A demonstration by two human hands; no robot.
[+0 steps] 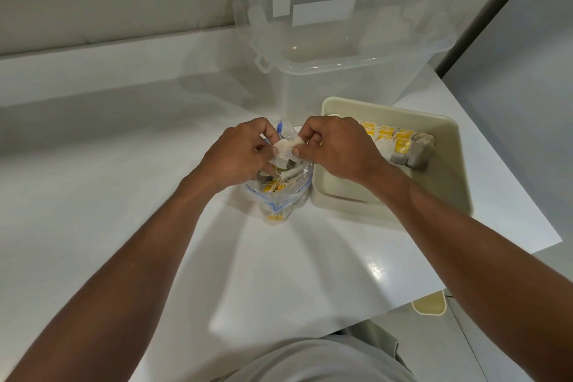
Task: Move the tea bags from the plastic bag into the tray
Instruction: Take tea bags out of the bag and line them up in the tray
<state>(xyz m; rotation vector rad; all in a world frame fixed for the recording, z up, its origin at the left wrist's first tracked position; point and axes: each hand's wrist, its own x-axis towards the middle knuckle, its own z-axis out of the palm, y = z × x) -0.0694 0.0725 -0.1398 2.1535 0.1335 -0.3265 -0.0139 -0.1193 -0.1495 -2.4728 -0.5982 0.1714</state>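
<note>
The left hand [238, 152] and right hand [338, 149] meet above the mouth of a clear zip-top plastic bag [297, 192] near the middle of the white tabletop [124, 180]. Each pinches one end of a white paper tea bag [286, 146] between thumb and curled fingers. The tea bag's long axis runs left to right between the two hands, just over the plastic bag, where a heap of loose yellow-tagged tea bags [273, 186] waits. Just beside the plastic bag's right side, toward the tabletop's right edge, stands a cream rectangular plastic tray [452, 164]. The right hand hangs over its left rim and is plainly the nearer of the two. A packed row of tea bags [393, 139] lines the tray's far side. The coming move looks like a short carry rightward and away, best made by the right hand once the left hand lets go. Beyond both, toward the tabletop's far edge, stands a large clear plastic storage box [341, 65], open.
</note>
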